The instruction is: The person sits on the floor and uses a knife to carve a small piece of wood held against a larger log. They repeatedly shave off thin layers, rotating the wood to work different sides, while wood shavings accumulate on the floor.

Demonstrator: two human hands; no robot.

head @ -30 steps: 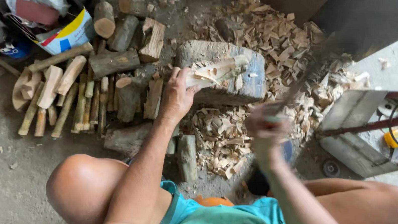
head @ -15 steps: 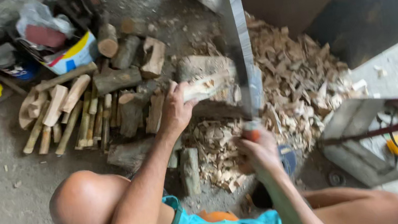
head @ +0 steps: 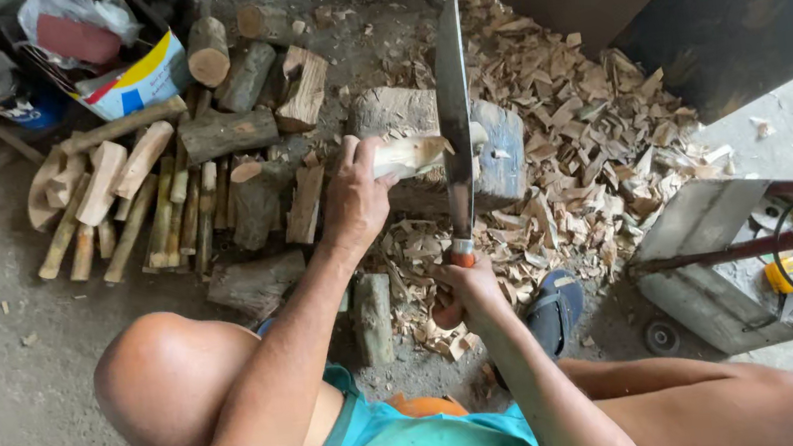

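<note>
Head view, frame centre: left hand gripping pale wood piece on chopping block. Right hand clenched around machete, blade edge beside those fingers. Likely hazard: a glancing stroke cutting them.

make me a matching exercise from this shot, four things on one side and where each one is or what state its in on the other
Things:
1. long blade
2. pale wood piece
3. chopping block
4. split sticks

Places or states:
A. lying in a row on the floor on the left side of the picture
B. held in the left hand, resting on the block
C. gripped by its handle in the right hand, edge at the pale wood
D. sitting among wood chips, under the work

Pairs: 1-C, 2-B, 3-D, 4-A
</note>
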